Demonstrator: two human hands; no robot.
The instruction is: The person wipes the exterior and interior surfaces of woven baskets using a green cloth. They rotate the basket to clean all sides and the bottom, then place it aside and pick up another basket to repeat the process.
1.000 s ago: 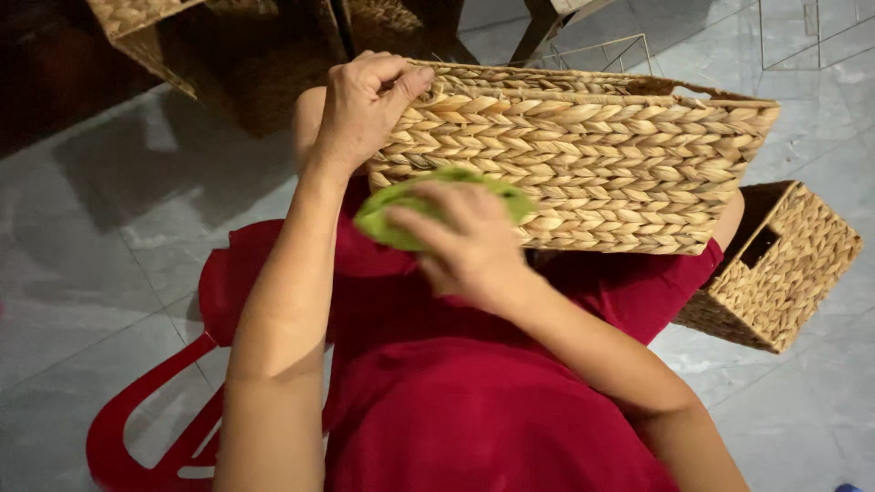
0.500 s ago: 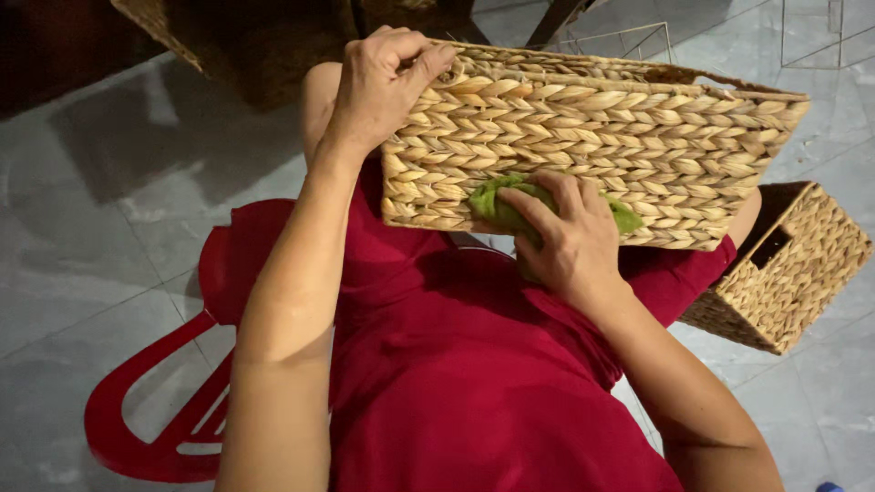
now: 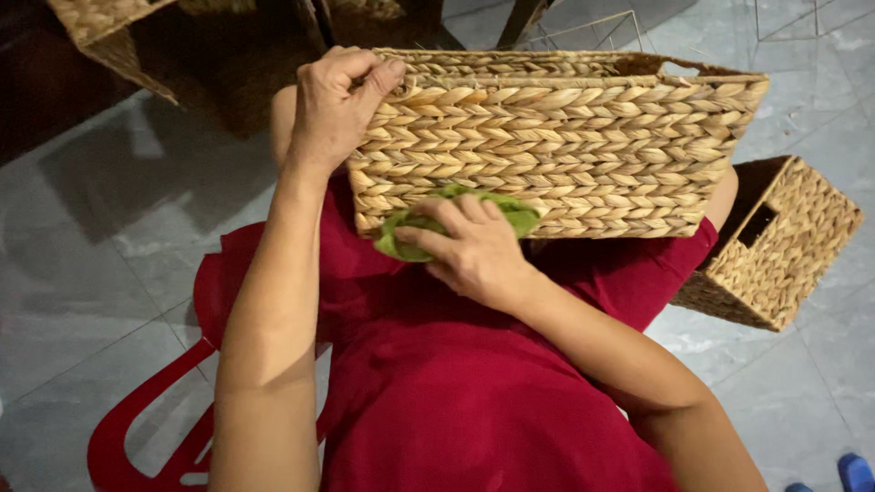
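A rectangular woven straw basket [image 3: 583, 146] stands on my lap, its long side facing me. My left hand [image 3: 333, 105] grips its top left corner, fingers curled over the rim. My right hand [image 3: 469, 246] presses a green cloth [image 3: 401, 239] flat against the lower left of the basket's near side. The cloth shows on both sides of my fingers. I sit on a red plastic chair [image 3: 155, 428] in red clothing.
A smaller woven basket [image 3: 775, 246] with a handle slot sits on the grey tiled floor at the right. More woven baskets [image 3: 100, 27] stand at the top left. A wire frame [image 3: 592, 32] is behind the held basket. A blue shoe tip [image 3: 852, 474] shows bottom right.
My right hand slid the green cloth along the basket's near side: first rightward, then back to the left and lower. My left hand kept its grip on the corner.
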